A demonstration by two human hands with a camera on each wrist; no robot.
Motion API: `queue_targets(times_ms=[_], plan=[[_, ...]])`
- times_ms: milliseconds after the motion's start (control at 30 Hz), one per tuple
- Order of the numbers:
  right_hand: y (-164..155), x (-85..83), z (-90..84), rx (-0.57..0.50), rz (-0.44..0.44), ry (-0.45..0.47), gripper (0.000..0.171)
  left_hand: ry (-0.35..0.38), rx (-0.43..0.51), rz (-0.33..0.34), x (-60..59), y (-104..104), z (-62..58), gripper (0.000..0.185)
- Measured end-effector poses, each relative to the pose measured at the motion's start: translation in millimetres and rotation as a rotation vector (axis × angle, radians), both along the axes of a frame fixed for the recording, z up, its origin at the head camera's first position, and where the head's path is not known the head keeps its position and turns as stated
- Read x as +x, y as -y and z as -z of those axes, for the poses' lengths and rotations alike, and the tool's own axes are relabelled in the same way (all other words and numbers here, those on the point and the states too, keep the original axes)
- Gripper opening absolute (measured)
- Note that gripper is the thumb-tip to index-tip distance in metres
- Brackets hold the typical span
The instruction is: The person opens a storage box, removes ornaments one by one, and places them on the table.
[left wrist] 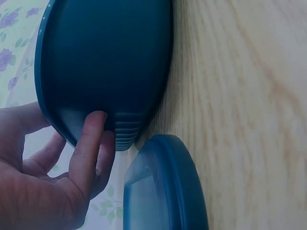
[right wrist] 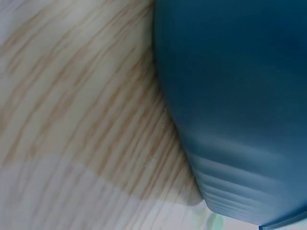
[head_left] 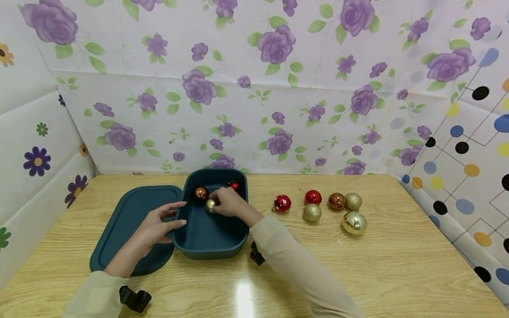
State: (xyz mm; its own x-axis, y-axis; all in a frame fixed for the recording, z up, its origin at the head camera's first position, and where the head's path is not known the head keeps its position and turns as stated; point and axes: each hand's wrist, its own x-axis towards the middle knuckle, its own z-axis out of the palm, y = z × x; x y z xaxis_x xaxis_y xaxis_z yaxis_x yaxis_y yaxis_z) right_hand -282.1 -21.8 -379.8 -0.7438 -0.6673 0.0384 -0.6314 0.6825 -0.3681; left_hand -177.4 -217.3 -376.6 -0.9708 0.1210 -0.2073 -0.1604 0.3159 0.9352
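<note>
1. Teal plastic box sits on a wooden table, open; its matching lid lies flat just to its left, touching or nearly touching it.
2. Right hand reaches into the box, fingers curled round a small gold bauble near the box's far end.
3. Left hand rests over the lid's right part; thumb on the box's left rim, fingers straight against the outside wall. Left wrist view confirms fingertips pressed on the ribbed corner, nothing clamped.
4. Also inside the box: a copper bauble just left of the gold one, and a red bauble at the far right corner.
5. Right of the box, loose on the table: red bauble, second red bauble, glitter gold bauble, copper bauble, another glitter gold bauble, and a larger shiny gold bauble.
6. Right wrist view shows only the box's outer wall and the table; hand not visible there.
7. Floral sheets back the table.
</note>
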Motion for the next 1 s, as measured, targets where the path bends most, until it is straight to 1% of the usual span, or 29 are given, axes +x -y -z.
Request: queue_targets(times_ms=[133,267,533,800,900,1000], plan=[[-3,1.1,-1.3,-0.030,0.000,-0.008,0.038,-0.003,-0.002,0.001,0.0,0,-0.1,0.060],[-9,5.2,-7.2,-0.073,-0.009,0.002,0.039,-0.004,-0.002,0.001,0.1,-1,0.1,0.060],[-26,16.3,-21.8,-0.167,-0.068,0.009,0.040,-0.001,-0.012,-0.006,0.2,-1,1.2,0.059],[-49,36.5,-42.3,-0.250,-0.175,0.005,0.040,-0.006,-0.020,-0.007,0.1,0,2.7,0.059],[-62,44.8,-51.3,-0.285,-0.200,0.021,0.041,-0.011,-0.017,-0.004,0.1,0,2.9,0.059],[-77,51.3,-59.2,-0.318,-0.208,0.039,0.042,-0.014,-0.014,-0.001,-0.2,0,3.0,0.059]])
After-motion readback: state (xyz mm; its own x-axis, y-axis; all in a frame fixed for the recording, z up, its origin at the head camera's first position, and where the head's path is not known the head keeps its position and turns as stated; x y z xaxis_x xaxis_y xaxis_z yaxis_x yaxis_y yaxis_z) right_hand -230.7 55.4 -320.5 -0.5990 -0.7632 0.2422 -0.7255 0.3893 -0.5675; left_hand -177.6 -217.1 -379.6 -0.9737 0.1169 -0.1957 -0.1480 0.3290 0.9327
